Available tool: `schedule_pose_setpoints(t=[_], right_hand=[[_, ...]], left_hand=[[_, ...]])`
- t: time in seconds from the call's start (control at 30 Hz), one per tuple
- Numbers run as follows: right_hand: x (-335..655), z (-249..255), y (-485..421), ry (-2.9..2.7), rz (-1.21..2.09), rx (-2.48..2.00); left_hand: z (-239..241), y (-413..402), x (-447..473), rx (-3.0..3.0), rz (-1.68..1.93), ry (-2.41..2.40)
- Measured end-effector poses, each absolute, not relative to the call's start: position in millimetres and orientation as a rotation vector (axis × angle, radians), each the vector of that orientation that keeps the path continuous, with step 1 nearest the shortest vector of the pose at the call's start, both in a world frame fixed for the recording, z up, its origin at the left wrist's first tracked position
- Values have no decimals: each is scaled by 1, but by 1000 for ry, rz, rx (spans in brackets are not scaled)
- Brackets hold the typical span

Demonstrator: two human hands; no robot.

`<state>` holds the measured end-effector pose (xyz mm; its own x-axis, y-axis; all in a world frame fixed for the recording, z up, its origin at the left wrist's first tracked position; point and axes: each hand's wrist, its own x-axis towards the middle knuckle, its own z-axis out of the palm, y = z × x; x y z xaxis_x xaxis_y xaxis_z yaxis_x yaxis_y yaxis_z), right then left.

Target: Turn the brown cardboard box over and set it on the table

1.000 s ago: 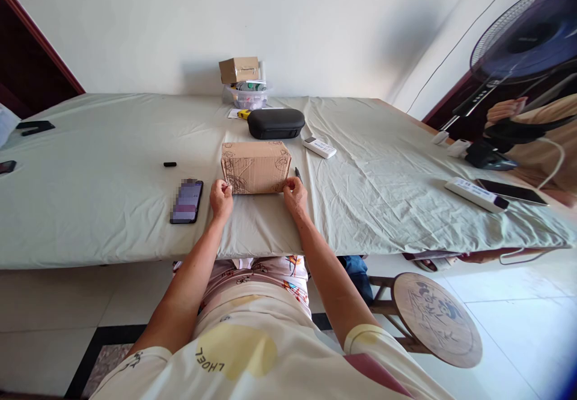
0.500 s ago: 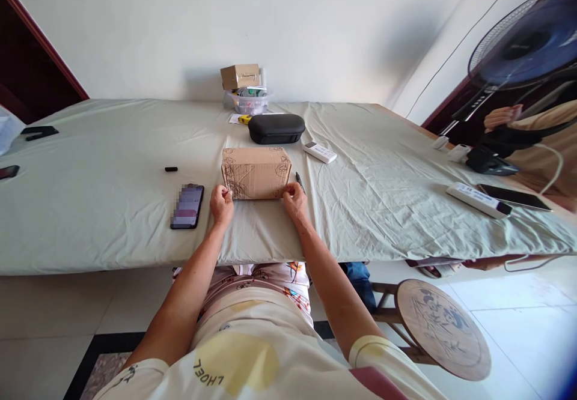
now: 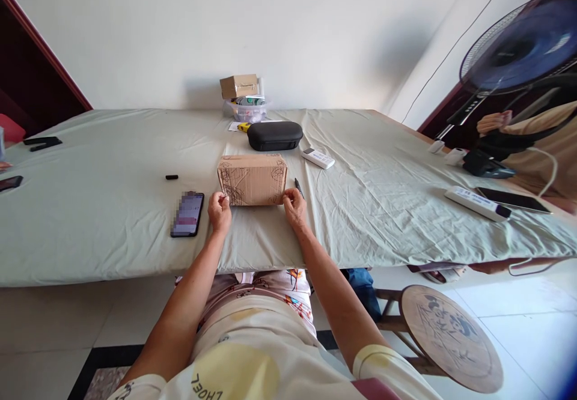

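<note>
A brown cardboard box (image 3: 252,179) with dark line drawings on its front sits on the green-grey cloth of the table (image 3: 112,208), straight ahead of me. My left hand (image 3: 219,211) is curled against the box's near left corner, fingers pinched on its lower edge. At the near right corner my right hand (image 3: 294,205) rests the same way, fingers closed on the edge. A black pen (image 3: 298,187) lies just right of the box, beside my right hand. A phone (image 3: 187,214) with a lit screen lies left of my left hand.
Behind the box lie a black zip case (image 3: 274,135), a white remote (image 3: 318,158), a clear tub (image 3: 249,110) and a small carton (image 3: 238,86). A small black object (image 3: 171,177) lies far left. Another person's hand (image 3: 491,122), a fan (image 3: 518,45), a power strip (image 3: 476,203) and a stool (image 3: 451,339) are right.
My view has tilted down a little, so the table sits lower in frame. Both hands stay at the box's near corners; the box has hardly moved.
</note>
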<state>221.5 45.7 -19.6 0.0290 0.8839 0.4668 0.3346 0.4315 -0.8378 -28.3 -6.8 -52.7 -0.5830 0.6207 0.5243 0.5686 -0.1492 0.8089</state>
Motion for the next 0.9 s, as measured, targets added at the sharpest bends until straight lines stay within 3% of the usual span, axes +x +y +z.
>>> schedule_pose_setpoints(t=[0.9], right_hand=[[224, -20, 48, -1538, 576, -1174]], left_hand=[[-54, -2, -26, 1468, 1914, 1875]])
